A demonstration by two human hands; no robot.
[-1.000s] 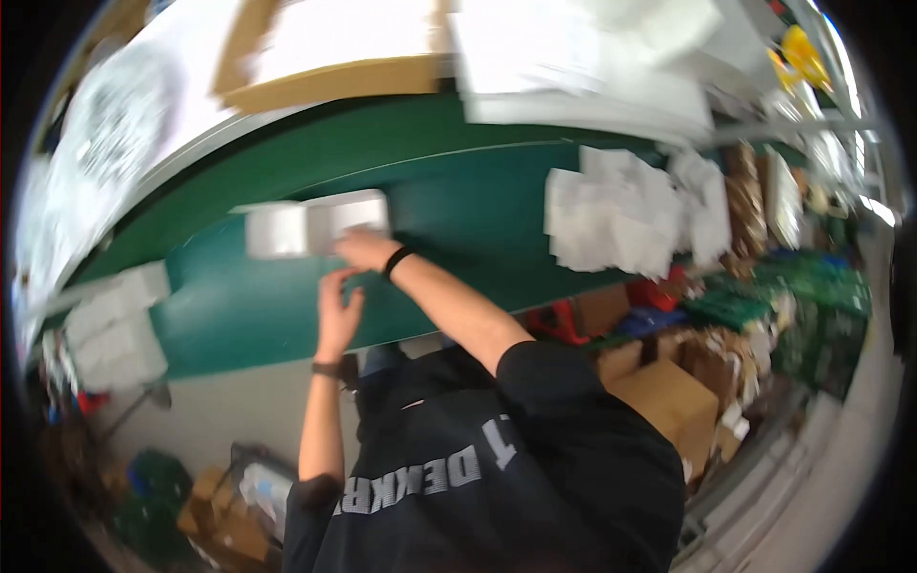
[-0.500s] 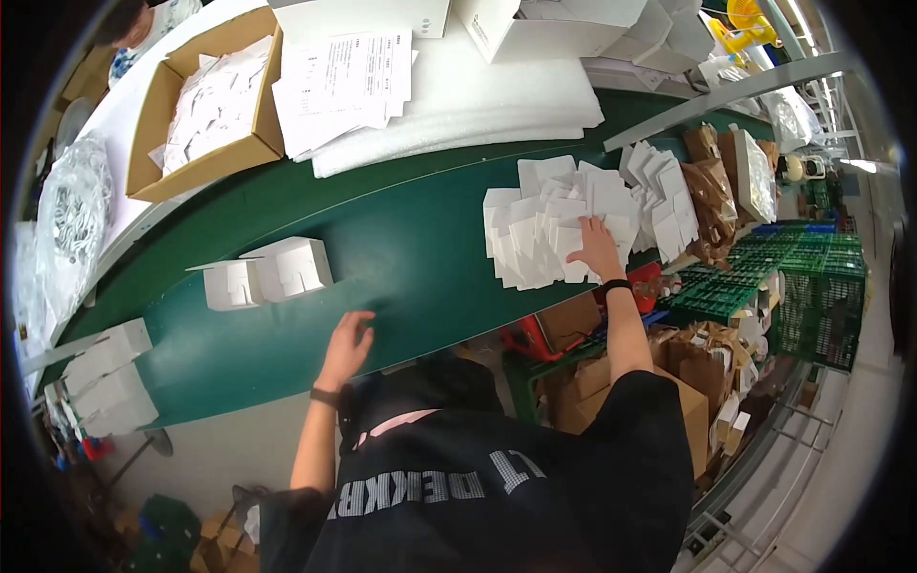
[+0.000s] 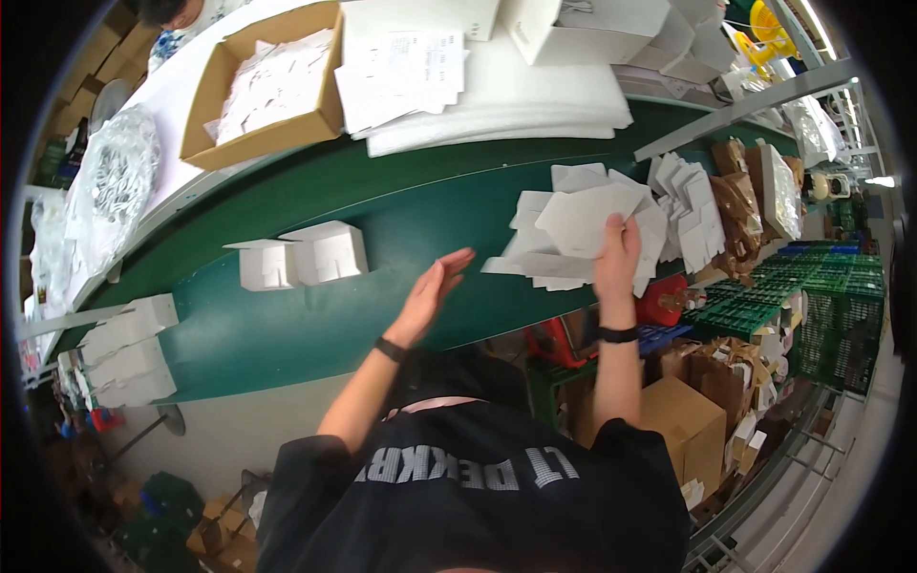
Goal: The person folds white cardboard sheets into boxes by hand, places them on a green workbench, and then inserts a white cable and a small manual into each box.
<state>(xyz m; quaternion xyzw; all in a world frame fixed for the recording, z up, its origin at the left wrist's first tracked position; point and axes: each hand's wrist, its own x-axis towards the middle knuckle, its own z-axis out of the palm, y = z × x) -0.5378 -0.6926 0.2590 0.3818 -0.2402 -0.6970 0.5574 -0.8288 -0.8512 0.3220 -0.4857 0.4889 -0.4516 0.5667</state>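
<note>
My right hand [image 3: 618,260] grips a flat white folding carton [image 3: 579,222] at its right edge, thumb on top. The carton is raised over a spread pile of similar flat white cartons [image 3: 556,264] on the right of the green work surface [image 3: 420,218]. My left hand [image 3: 426,298] hovers left of the pile over the surface, fingers stretched out and holding nothing. Farther left stand two opened white boxes [image 3: 330,252], side by side, with their flaps up. The carton in my hand hides part of the pile.
Behind stand a brown carton of white slips [image 3: 277,88], printed sheets [image 3: 406,76] and white foam sheets [image 3: 516,116]. White boxes [image 3: 132,353] sit at the left end. A grey metal bar [image 3: 735,110] crosses at right, near green crates [image 3: 821,296]. A person [image 3: 172,14] is at far left.
My right hand has lifted a flat carton off the pile. My left hand has moved right and forward, toward the pile. The whole view has shifted slightly.
</note>
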